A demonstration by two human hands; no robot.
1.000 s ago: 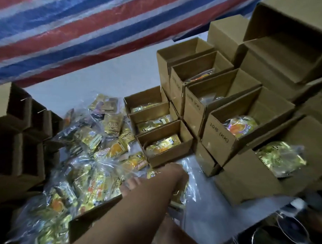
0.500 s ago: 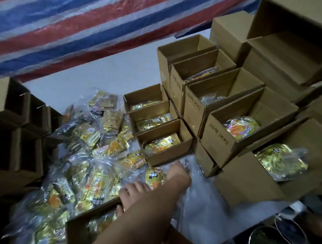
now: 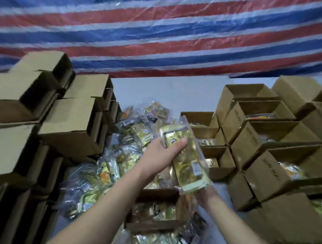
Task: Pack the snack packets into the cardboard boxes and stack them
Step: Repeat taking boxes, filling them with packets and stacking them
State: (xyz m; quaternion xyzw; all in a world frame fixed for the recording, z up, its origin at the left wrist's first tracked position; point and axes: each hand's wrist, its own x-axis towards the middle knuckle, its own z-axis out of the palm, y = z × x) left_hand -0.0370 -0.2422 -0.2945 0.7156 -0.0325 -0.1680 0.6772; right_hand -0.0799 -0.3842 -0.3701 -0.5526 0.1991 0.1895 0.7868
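A clear bag of gold snack packets is held up above the floor between both hands. My left hand grips its upper part, thumb across the front. My right hand holds its lower end from beneath, fingers mostly hidden by the bag. Below the bag sits a small open cardboard box with packets inside. A heap of loose snack packets lies on the floor to the left. Three small open boxes with packets stand in a row just right of the bag.
Stacked empty cardboard boxes rise on the left. Larger open boxes, some with packets, are stacked in steps on the right. A red, white and blue striped tarp hangs behind. Pale floor shows at the back.
The view has swung left and up. Earlier one hand reached down into the packets by the near box; now both hands hold a bag of packets lifted above that box.
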